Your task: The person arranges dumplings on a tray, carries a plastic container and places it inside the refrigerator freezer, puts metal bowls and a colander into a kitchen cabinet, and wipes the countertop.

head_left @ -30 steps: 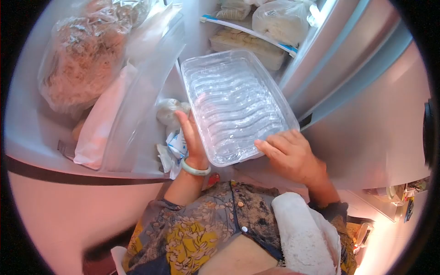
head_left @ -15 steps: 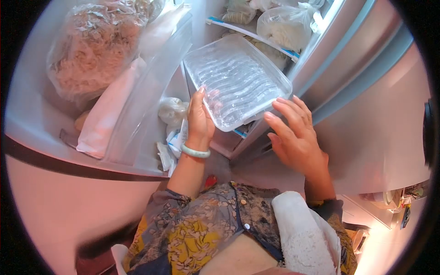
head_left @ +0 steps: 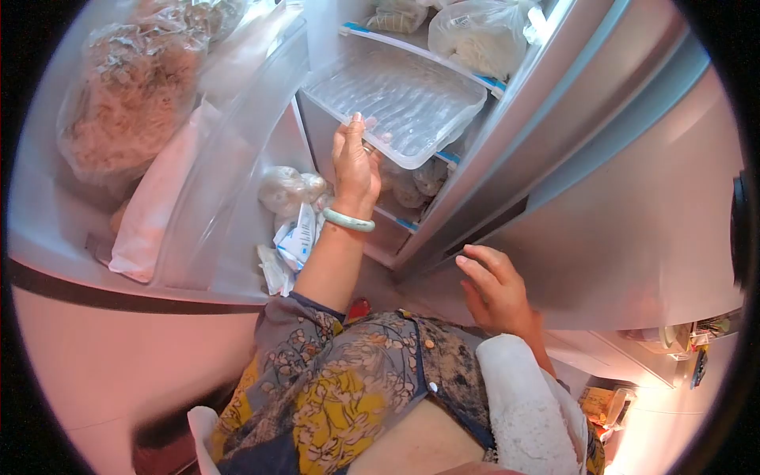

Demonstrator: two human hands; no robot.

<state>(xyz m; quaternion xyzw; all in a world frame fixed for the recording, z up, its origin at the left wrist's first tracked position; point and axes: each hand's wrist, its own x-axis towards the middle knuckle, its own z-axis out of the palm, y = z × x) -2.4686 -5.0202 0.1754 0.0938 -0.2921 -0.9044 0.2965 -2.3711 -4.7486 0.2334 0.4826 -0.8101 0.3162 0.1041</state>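
Observation:
My left hand (head_left: 358, 170), with a pale bangle at the wrist, grips the near edge of a clear plastic tray (head_left: 400, 99). The thumb lies on the rim and the fingers are under it. Rows of ridged, shiny shapes show across the tray's inside; I cannot tell what they are. The tray is partly inside the refrigerator compartment, at the level of a glass shelf (head_left: 419, 49). My right hand (head_left: 499, 289) hovers apart from the tray, lower right, fingers loosely bent and holding nothing.
The open door (head_left: 229, 198) on the left carries a large bag of reddish-brown dried food (head_left: 142, 103) and a pink-white packet (head_left: 162, 198). Knotted bags (head_left: 289, 190) sit in its lower bin. A plastic bag (head_left: 479, 39) lies on the upper shelf; another door (head_left: 617, 229) stands at right.
The tray has moved away from me, deeper into the compartment, with my left hand still on its edge. My right hand has drawn back from the tray's corner, down toward my body.

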